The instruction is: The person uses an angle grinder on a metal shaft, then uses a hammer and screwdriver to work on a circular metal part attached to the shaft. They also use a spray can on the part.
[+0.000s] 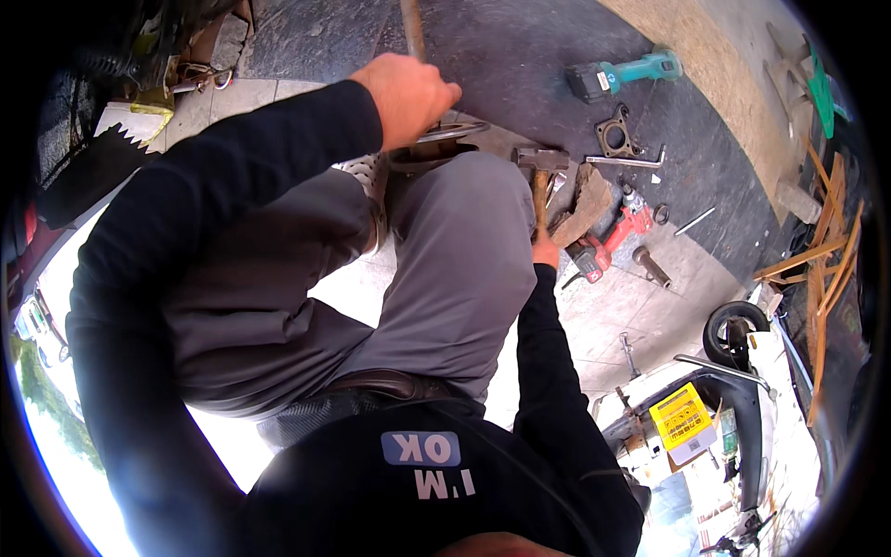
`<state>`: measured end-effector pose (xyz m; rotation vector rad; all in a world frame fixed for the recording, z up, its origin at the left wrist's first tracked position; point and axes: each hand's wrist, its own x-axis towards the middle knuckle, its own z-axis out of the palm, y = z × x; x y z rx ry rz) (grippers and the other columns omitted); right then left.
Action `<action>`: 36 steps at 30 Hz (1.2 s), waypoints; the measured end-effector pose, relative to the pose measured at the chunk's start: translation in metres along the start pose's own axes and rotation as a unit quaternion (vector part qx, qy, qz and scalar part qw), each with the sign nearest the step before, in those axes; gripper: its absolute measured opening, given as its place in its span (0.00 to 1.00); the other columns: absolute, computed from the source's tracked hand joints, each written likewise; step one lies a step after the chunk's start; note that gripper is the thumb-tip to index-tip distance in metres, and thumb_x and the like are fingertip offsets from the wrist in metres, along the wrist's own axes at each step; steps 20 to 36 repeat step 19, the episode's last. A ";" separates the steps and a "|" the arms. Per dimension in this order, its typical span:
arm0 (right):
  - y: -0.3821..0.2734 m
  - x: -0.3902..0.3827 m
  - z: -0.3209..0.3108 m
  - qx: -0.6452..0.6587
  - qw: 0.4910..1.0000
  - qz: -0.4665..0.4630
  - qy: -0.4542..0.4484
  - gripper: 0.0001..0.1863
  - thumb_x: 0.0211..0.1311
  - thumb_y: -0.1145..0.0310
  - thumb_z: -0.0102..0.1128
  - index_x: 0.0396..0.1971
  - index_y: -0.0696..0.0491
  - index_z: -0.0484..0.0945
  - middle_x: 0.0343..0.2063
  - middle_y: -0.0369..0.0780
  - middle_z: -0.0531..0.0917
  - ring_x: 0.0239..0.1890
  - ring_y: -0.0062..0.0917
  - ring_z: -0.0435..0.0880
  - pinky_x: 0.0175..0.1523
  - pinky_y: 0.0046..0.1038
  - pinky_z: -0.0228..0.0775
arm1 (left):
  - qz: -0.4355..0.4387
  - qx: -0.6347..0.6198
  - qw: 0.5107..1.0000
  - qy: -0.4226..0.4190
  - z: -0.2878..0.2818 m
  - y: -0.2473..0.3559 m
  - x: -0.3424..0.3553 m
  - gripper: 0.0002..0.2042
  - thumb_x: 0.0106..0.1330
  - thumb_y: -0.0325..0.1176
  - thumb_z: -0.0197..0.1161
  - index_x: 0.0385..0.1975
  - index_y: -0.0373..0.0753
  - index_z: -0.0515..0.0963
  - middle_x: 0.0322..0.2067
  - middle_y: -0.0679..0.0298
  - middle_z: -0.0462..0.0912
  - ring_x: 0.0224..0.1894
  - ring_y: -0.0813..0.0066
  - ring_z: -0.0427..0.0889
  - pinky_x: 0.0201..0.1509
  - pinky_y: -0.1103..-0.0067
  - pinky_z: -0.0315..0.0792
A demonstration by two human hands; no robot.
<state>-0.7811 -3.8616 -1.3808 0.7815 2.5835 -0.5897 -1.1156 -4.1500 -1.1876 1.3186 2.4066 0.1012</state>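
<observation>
My left hand (408,97) is closed above a round metal part (450,133). Whatever its fingers grip is hidden. A wooden rod (413,30) shows just beyond the knuckles; I cannot tell whether the hand holds it. Beside my right knee, my right hand (546,252) grips the wooden handle of a hammer (541,160), its steel head near the round part. The knee covers much of the right hand and part of the round part. A rough stone-like block (587,204) lies just right of the hammer handle.
To the right lie a red cordless tool (613,239), a teal cordless tool (640,71), a square metal flange (614,135), an L-shaped wrench (631,161) and a metal sleeve (652,266). Scooter parts (742,390) and wood strips (829,251) stand farther right. A toothed black piece (88,176) is at left.
</observation>
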 end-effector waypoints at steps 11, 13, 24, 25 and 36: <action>0.025 -0.046 0.097 -0.049 0.995 0.065 0.057 0.48 0.52 0.59 0.74 0.71 0.49 0.56 0.51 0.48 0.72 0.36 0.48 0.86 0.39 0.46 0.81 | -0.002 -0.028 0.999 -0.018 -0.005 0.014 -0.015 0.11 0.66 0.31 0.63 0.43 0.40 0.69 0.28 0.53 0.84 0.33 0.46 0.84 0.35 0.57 0.76; 0.007 -0.051 0.083 -0.060 0.993 0.095 0.038 0.50 0.51 0.60 0.75 0.72 0.49 0.56 0.50 0.48 0.72 0.34 0.45 0.86 0.38 0.42 0.81 | -0.008 -0.052 0.999 0.004 -0.024 0.023 -0.018 0.11 0.66 0.31 0.64 0.42 0.40 0.69 0.29 0.52 0.84 0.34 0.45 0.84 0.36 0.56 0.76; 0.033 -0.042 0.095 -0.011 0.992 0.126 -0.018 0.51 0.53 0.53 0.74 0.73 0.48 0.54 0.64 0.51 0.69 0.45 0.47 0.87 0.45 0.50 0.80 | -0.032 -0.077 0.987 0.140 -0.054 0.043 0.019 0.12 0.66 0.35 0.66 0.40 0.40 0.70 0.31 0.50 0.85 0.37 0.43 0.83 0.37 0.55 0.75; 0.033 -0.042 0.095 -0.011 0.992 0.126 -0.018 0.51 0.53 0.53 0.74 0.73 0.48 0.54 0.64 0.51 0.69 0.45 0.47 0.87 0.45 0.50 0.80 | -0.032 -0.077 0.987 0.140 -0.054 0.043 0.019 0.12 0.66 0.35 0.66 0.40 0.40 0.70 0.31 0.50 0.85 0.37 0.43 0.83 0.37 0.55 0.75; 0.033 -0.042 0.095 -0.011 0.992 0.126 -0.018 0.51 0.53 0.53 0.74 0.73 0.48 0.54 0.64 0.51 0.69 0.45 0.47 0.87 0.45 0.50 0.80 | -0.032 -0.077 0.987 0.140 -0.054 0.043 0.019 0.12 0.66 0.35 0.66 0.40 0.40 0.70 0.31 0.50 0.85 0.37 0.43 0.83 0.37 0.55 0.75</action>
